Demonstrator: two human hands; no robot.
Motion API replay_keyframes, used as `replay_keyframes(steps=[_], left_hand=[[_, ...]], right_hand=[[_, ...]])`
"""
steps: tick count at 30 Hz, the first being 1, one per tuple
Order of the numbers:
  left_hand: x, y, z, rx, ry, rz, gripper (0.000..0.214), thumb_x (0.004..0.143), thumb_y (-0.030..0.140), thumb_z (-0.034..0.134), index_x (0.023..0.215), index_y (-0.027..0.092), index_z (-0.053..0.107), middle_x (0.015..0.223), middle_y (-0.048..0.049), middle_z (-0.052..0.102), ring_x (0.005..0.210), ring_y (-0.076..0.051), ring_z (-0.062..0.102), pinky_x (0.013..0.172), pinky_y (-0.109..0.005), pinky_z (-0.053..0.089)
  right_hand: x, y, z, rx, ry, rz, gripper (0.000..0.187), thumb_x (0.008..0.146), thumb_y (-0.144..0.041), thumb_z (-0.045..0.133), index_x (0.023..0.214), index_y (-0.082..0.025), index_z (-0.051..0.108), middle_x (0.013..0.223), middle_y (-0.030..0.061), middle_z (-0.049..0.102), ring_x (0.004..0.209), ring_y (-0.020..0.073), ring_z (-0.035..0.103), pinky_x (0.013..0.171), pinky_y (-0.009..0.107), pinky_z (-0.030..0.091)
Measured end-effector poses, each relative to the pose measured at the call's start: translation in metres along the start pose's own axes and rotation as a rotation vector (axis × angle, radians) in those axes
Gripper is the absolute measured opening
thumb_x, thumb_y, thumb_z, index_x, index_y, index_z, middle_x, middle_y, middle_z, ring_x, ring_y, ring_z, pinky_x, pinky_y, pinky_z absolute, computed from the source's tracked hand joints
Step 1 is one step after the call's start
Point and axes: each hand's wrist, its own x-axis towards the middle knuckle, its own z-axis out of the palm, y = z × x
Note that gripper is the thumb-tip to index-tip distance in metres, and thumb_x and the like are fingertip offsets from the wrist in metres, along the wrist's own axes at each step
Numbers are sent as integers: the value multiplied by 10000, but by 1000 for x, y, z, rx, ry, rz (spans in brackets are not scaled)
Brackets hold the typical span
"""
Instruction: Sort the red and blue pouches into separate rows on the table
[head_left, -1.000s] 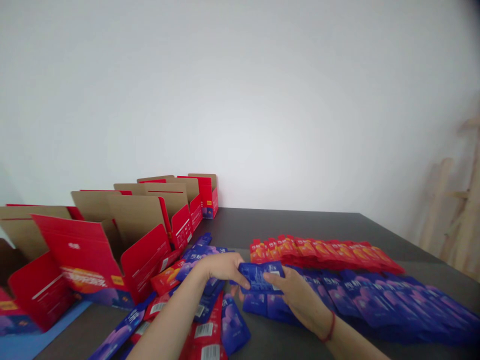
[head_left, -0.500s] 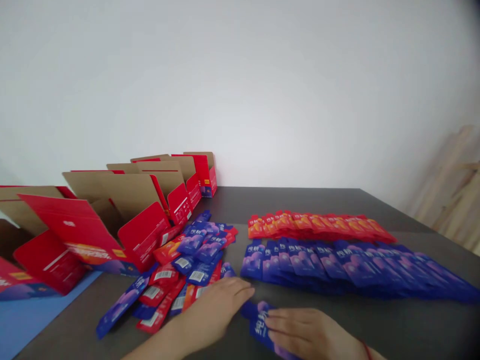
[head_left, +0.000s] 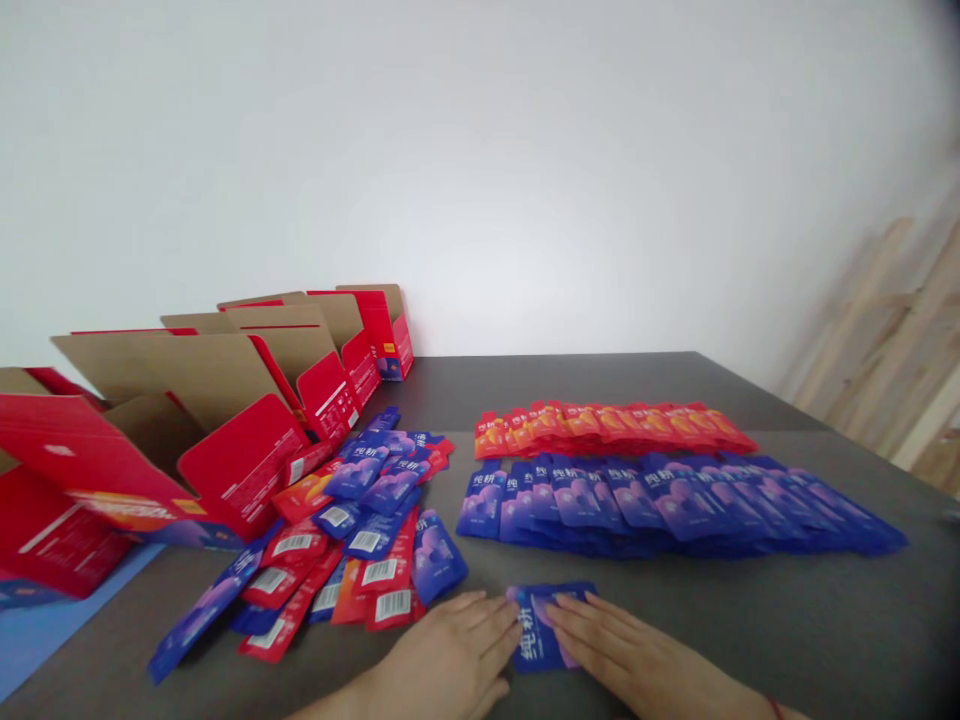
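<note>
A blue pouch (head_left: 541, 628) lies flat on the dark table (head_left: 750, 620) near its front edge. My left hand (head_left: 450, 655) rests flat on the table with its fingertips touching the pouch's left edge. My right hand (head_left: 634, 655) lies flat with its fingers stretched over the pouch's right side. Behind it runs a row of overlapping blue pouches (head_left: 675, 500), and behind that a row of red-orange pouches (head_left: 611, 428). A loose heap of mixed red and blue pouches (head_left: 352, 530) lies to the left.
Several open red cardboard boxes (head_left: 247, 400) stand in a line along the left, reaching back to the white wall. A blue sheet (head_left: 45, 640) shows at the lower left. Wooden frames (head_left: 892, 350) lean at the far right.
Both hands came down from holding the blue pouch in the air and laid it flat on the table near the front edge. The camera tilted down slightly.
</note>
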Motion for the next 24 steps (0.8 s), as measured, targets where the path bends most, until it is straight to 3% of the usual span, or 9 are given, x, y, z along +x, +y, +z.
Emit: replay_keyframes(steps=[6,9,11,14,18,21,24], left_hand=[[20,-1,-1,145,-12,-1,439,842,387,614,1213,161,546,1079,-87,671,943,-240,627,831,-359,512],[27,-6,3,246,-8,61,366,878,294,557,1205,130,548,957,-86,683,846,-241,635,707,-340,528],[27,-12,0,258,40,99,331,906,196,480,1226,131,535,947,-86,690,830,-222,642,711,-323,528],[25,-29,-13,128,195,63,353,922,146,424,1264,175,510,1083,-77,687,936,-198,648,819,-310,519],[24,-54,-28,-122,463,30,329,953,158,381,1225,222,554,1133,-35,691,1009,-153,650,883,-258,501],[26,-67,-29,-285,607,-39,303,958,189,398,1160,238,618,1098,-21,708,989,-140,664,881,-232,504],[27,-73,-28,-394,674,-176,298,946,207,423,1130,261,652,1085,-11,712,981,-150,667,875,-247,514]], right_hand=[[3,18,7,46,29,124,708,740,-35,510,1417,-220,417,1409,61,483,1288,184,459,1095,303,359],[12,22,10,-37,66,127,619,746,-3,478,1335,-188,530,1307,89,589,1198,206,556,1045,321,431],[17,20,8,-36,122,113,519,821,-27,463,1296,-207,567,1231,80,648,1120,203,613,1000,322,474],[27,15,-1,96,281,133,423,903,-155,497,1306,-269,551,1231,52,651,1117,192,612,983,313,484],[54,11,-12,360,491,256,421,886,-244,561,1306,-275,550,1288,59,611,1171,213,576,1019,360,453],[79,12,-16,538,494,311,421,858,-199,578,1276,-255,578,1292,62,608,1180,220,569,1046,406,423],[94,12,-18,483,476,293,451,842,-148,556,1285,-229,570,1346,75,561,1257,230,498,1081,439,376]])
